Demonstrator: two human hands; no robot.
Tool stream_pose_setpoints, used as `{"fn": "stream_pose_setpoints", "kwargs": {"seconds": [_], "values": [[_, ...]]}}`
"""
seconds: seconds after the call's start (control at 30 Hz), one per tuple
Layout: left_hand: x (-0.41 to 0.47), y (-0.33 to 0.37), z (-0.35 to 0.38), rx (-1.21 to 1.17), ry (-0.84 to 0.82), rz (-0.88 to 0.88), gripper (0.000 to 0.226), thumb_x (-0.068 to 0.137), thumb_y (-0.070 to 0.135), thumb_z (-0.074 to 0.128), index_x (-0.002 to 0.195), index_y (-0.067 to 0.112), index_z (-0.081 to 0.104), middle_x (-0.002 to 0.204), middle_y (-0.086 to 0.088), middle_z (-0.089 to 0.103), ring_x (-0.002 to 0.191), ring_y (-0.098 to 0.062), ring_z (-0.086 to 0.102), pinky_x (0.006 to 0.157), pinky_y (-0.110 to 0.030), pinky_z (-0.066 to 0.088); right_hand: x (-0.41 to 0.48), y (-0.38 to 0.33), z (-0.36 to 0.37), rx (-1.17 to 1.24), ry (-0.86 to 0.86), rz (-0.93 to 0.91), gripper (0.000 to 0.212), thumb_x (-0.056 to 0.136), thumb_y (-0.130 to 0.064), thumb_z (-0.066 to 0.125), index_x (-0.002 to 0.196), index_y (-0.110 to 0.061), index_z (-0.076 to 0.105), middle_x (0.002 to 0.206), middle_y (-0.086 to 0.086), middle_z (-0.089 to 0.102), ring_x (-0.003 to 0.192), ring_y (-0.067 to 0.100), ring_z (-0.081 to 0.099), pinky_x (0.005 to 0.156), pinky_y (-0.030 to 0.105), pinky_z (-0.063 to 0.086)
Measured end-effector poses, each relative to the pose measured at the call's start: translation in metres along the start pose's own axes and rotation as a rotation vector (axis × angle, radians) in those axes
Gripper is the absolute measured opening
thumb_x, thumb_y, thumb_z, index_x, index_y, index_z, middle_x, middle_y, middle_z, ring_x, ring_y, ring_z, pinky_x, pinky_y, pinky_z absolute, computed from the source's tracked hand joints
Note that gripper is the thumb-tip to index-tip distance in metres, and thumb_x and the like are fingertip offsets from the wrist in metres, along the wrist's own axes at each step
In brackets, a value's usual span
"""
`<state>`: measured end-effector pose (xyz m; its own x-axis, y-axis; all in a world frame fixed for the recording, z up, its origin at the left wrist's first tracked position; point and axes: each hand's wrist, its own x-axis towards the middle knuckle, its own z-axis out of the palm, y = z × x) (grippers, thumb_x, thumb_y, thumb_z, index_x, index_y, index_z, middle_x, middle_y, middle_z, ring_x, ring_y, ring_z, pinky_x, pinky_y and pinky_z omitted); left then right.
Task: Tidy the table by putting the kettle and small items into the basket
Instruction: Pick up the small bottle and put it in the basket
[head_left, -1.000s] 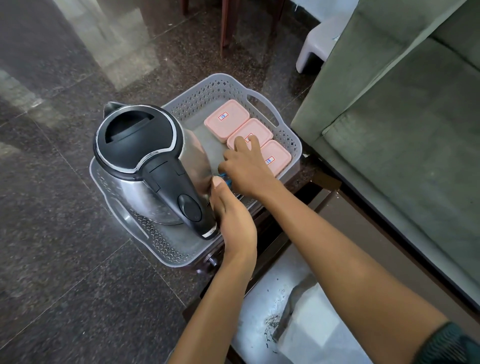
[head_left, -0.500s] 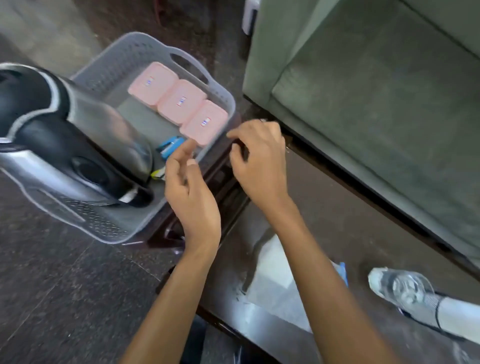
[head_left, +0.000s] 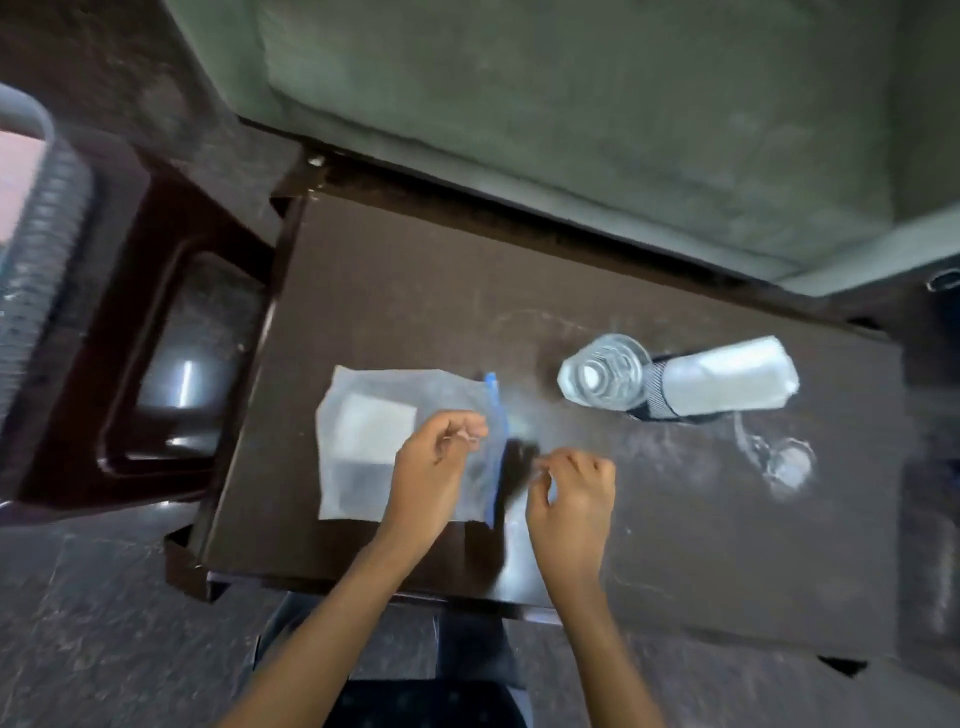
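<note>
a home living room: a grey-green cloth sofa (head_left: 597, 104) runs along the far side of a low dark wooden bench (head_left: 675, 519), over a polished dark stone floor (head_left: 104, 623). household bits lie on the bench, a clear zip bag (head_left: 363, 415) and a plastic water bottle (head_left: 675, 384).

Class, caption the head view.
Both hands, left and right, hover over a zip bag beside a bottle.
</note>
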<state>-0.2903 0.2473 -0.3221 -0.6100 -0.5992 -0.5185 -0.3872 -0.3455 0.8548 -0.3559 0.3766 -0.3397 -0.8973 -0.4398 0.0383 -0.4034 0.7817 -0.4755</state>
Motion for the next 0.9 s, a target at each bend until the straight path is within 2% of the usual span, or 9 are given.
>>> {"fn": "stream_pose_setpoints", "kwargs": {"seconds": [0.1,0.17,0.3,0.43,0.57,0.63,0.7,0.8,0.9], "values": [[-0.006,-0.015,0.024,0.077,-0.092,0.009,0.036,0.091,-0.003,0.045,0.085,0.029,0.062,0.092,0.009,0.068,0.087,-0.005,0.065,0.09,-0.029,0.049,-0.015,0.036,-0.004,-0.173,-0.092,0.157,0.015,0.064,-0.008,0.064,0.079,-0.009,0.066,0.09,0.009,0.063,0.084,0.028,0.046,0.068,0.032,0.044],[-0.008,-0.02,0.037,0.122,-0.134,0.002,0.039,0.092,-0.003,0.043,0.086,0.031,0.061,0.092,0.011,0.068,0.086,-0.003,0.065,0.088,-0.023,0.048,-0.02,0.049,-0.005,-0.225,-0.248,0.313,0.034,0.061,-0.017,0.074,0.093,-0.011,0.064,0.102,0.012,0.057,0.089,0.035,0.049,0.064,0.037,0.051],[-0.013,-0.028,0.058,0.25,-0.193,-0.006,0.04,0.092,-0.002,0.043,0.085,0.035,0.058,0.091,0.014,0.067,0.083,0.006,0.063,0.08,-0.01,0.046,-0.026,0.059,-0.004,-0.21,-0.565,0.507,0.047,0.077,-0.03,0.064,0.118,-0.019,0.044,0.122,0.005,0.037,0.108,0.027,0.048,0.071,0.037,0.048],[-0.015,-0.041,0.068,0.375,-0.234,-0.047,0.044,0.089,-0.006,0.043,0.087,0.034,0.06,0.092,0.014,0.067,0.083,0.002,0.064,0.078,-0.013,0.044,-0.024,0.067,-0.002,-0.054,-0.51,0.537,0.021,0.088,-0.013,0.048,0.108,-0.012,0.053,0.12,0.005,0.042,0.09,0.028,0.058,0.071,0.037,0.049],[-0.02,-0.046,0.081,0.557,-0.311,0.006,0.044,0.084,-0.011,0.041,0.104,0.023,0.062,0.103,0.012,0.065,0.089,0.0,0.065,0.08,-0.009,0.046,-0.012,0.083,-0.011,0.15,-0.232,0.676,0.017,0.082,0.001,0.046,0.09,-0.006,0.06,0.106,0.008,0.053,0.079,0.026,0.056,0.06,0.029,0.036],[-0.022,-0.047,0.087,0.619,-0.336,0.017,0.045,0.084,-0.01,0.042,0.11,0.021,0.062,0.106,0.013,0.063,0.092,-0.003,0.064,0.088,-0.019,0.049,-0.011,0.092,-0.014,0.128,-0.251,0.647,0.026,0.076,0.002,0.047,0.097,-0.011,0.058,0.109,0.005,0.05,0.086,0.028,0.057,0.061,0.031,0.039],[-0.025,-0.048,0.093,0.673,-0.314,0.029,0.047,0.084,-0.008,0.04,0.114,0.023,0.06,0.108,0.016,0.06,0.094,-0.004,0.063,0.09,-0.027,0.05,-0.019,0.094,-0.012,0.164,-0.471,0.554,0.044,0.073,-0.002,0.051,0.114,-0.017,0.05,0.118,0.002,0.041,0.096,0.025,0.054,0.069,0.035,0.047],[-0.028,-0.044,0.098,0.697,-0.217,0.056,0.047,0.085,-0.006,0.038,0.114,0.026,0.059,0.11,0.016,0.057,0.097,-0.005,0.061,0.087,-0.022,0.049,-0.031,0.087,-0.004,0.176,-0.591,0.376,0.063,0.07,-0.013,0.059,0.125,-0.033,0.038,0.12,-0.004,0.032,0.099,0.018,0.051,0.069,0.037,0.053],[-0.028,-0.039,0.099,0.666,-0.208,0.057,0.045,0.088,-0.005,0.039,0.115,0.025,0.058,0.113,0.013,0.058,0.097,-0.004,0.061,0.086,-0.016,0.048,-0.037,0.081,0.007,0.095,-0.547,0.251,0.041,0.078,-0.016,0.059,0.113,-0.034,0.046,0.12,-0.002,0.037,0.097,0.018,0.052,0.069,0.036,0.053]]}}
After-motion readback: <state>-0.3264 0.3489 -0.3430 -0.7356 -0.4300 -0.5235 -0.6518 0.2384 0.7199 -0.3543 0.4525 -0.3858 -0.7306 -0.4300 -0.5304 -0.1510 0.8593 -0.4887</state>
